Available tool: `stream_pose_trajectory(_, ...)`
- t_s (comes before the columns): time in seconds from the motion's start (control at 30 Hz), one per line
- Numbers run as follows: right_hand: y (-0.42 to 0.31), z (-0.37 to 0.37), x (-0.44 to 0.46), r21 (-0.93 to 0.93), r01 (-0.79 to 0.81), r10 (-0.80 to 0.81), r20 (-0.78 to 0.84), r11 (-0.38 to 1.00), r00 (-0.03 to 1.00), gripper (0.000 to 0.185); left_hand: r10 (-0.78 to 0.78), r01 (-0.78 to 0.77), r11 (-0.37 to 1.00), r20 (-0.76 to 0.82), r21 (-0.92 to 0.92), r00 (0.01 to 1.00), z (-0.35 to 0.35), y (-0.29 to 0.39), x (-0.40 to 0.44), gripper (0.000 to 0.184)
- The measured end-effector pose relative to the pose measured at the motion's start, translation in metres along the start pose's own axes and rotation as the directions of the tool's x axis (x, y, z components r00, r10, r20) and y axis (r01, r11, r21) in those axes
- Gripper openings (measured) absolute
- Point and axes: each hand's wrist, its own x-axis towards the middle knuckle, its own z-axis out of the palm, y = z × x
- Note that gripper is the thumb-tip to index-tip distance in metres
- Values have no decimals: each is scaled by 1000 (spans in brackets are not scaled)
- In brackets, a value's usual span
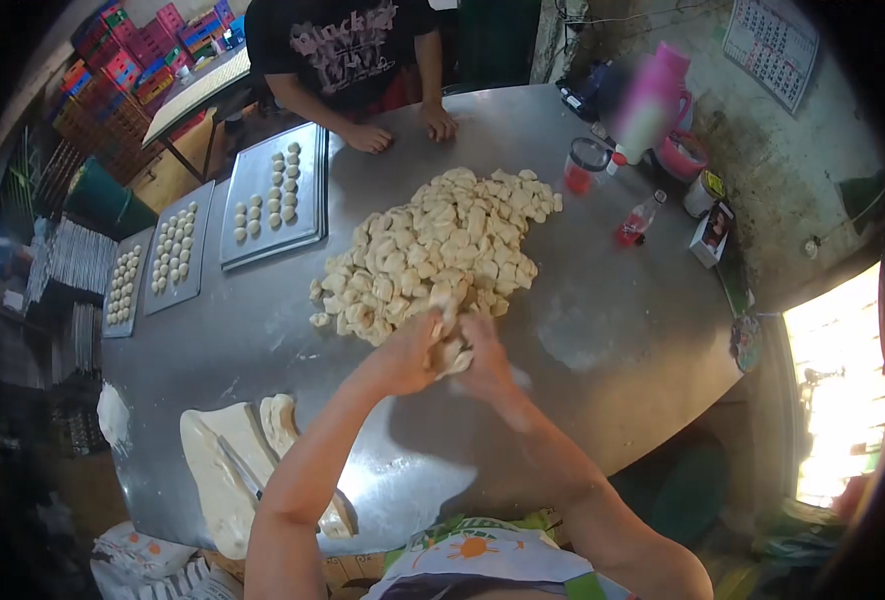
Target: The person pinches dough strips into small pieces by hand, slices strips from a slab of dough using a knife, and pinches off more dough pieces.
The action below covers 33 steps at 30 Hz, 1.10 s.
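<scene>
My left hand [410,355] is closed around a strip of dough [451,352], held up at the near edge of a large heap of dough pieces [428,245]. My right hand [487,362] grips the same strip from the other side, its fingers close to the left ones. Part of the strip is hidden by the fingers. Left of my left forearm lies a flat slab of dough [208,470], with a knife [240,468] resting on it. A cut dough strip [278,425] lies beside the slab, partly behind my arm.
Trays [313,225] with rows of dough balls line the table's left side. White flour [114,415] sits at the left edge. Across the table, another person's hands [368,138] rest on the metal top. A bottle [640,222], a lidded cup [583,168] and a pink thermos [653,105] stand right.
</scene>
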Motion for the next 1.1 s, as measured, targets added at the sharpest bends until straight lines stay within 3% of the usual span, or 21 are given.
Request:
stream_pose_trajectory(0.03,4,-16,19,-31,85,-87,-85,996,993,71,148,-175,979,-223,-103,963,-13,20,2,64)
stream_pose_trajectory(0.07,9,-34,40,-66,174,-183,-169,983,969,72,260,-362,918,-446,-160,857,-22,33,3,70)
stream_pose_trajectory(0.13,7,-59,80,-109,259,-279,-251,960,927,73,257,-357,923,-465,-141,847,-26,44,0,71)
stream_pose_trajectory(0.2,-1,-76,102,150,187,-104,-436,971,894,72,241,-339,934,-503,-110,830,-17,47,-13,71)
stream_pose_trajectory(0.23,0,-77,104,152,187,-104,-436,971,894,72,234,-316,939,-421,-136,876,-5,40,-24,71)
stream_pose_trajectory(0.27,2,-77,106,296,171,-33,-418,940,908,74,227,-292,943,-336,-158,914,14,30,-37,71)
stream_pose_trajectory(0.33,5,-74,105,561,129,99,-359,818,928,77,67,-171,842,-216,-512,974,61,11,-66,70)
stream_pose_trajectory(0.37,12,-67,96,559,132,101,-365,819,925,77,-18,-82,818,-168,-569,986,77,8,-85,63)
stream_pose_trajectory(0.43,32,-44,53,302,116,-19,-305,946,952,67,-93,-4,778,-122,-629,988,107,0,-120,57)
stream_pose_trajectory(0.5,51,-21,-9,137,-219,211,68,966,975,48,-253,34,568,-136,-822,958,141,-13,-153,47)
stream_pose_trajectory(0.53,47,-6,-46,134,-220,207,107,966,972,38,-339,36,442,-130,-896,932,153,-23,-166,42)
stream_pose_trajectory(0.6,16,20,-110,173,-251,202,260,952,944,26,-360,18,438,-157,-899,920,166,-37,-188,40)
stream_pose_trajectory(0.73,-41,75,-192,212,-320,171,520,923,837,22,-380,-6,457,-202,-889,903,167,-57,-237,32)
stream_pose_trajectory(0.9,-90,106,-188,58,-233,133,680,971,721,27,-405,-54,545,-319,-837,857,124,-79,-280,26)
stream_pose_trajectory(0.97,-93,112,-178,33,-159,103,633,987,767,28,-385,-155,626,-475,-764,791,132,-103,-294,29)
stream_pose_trajectory(1.0,-92,108,-175,14,-82,56,616,997,786,29,-408,-143,596,-452,-790,794,132,-109,-300,29)
stream_pose_trajectory(1.1,-91,91,-166,-78,-112,137,529,991,837,29,-421,-174,518,-426,-838,801,144,-128,-303,26)
